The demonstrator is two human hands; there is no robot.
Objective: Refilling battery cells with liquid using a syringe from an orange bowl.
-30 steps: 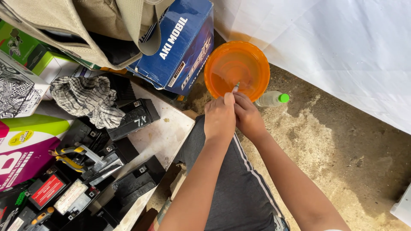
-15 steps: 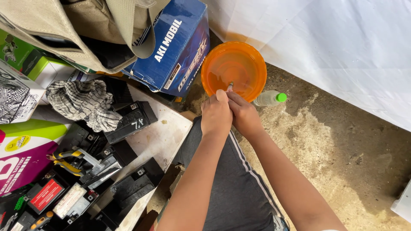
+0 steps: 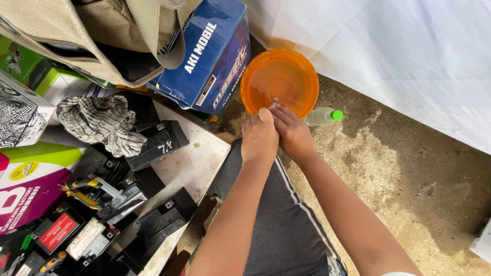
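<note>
My left hand point(image 3: 260, 137) and my right hand point(image 3: 292, 134) are pressed together over the near rim of an orange plastic bowl point(image 3: 279, 82) that stands on the concrete floor. Between the fingertips of both hands I hold a small thin metal object point(image 3: 274, 100) whose tip points into the bowl. What kind of object it is cannot be made out. A small clear bottle with a green cap point(image 3: 323, 116) lies on the floor just right of the bowl, close to my right hand.
A blue cardboard box point(image 3: 212, 51) leans left of the bowl. A white board point(image 3: 192, 163) carries several black batteries point(image 3: 156, 145), a checked rag point(image 3: 99, 122) and yellow-handled pliers point(image 3: 82, 191). A beige bag point(image 3: 92, 36) hangs upper left. White sheeting point(image 3: 409, 56) covers the right.
Both hands with the small object have shifted slightly toward the bowl, and the view has drifted a little. Otherwise nothing has moved.
</note>
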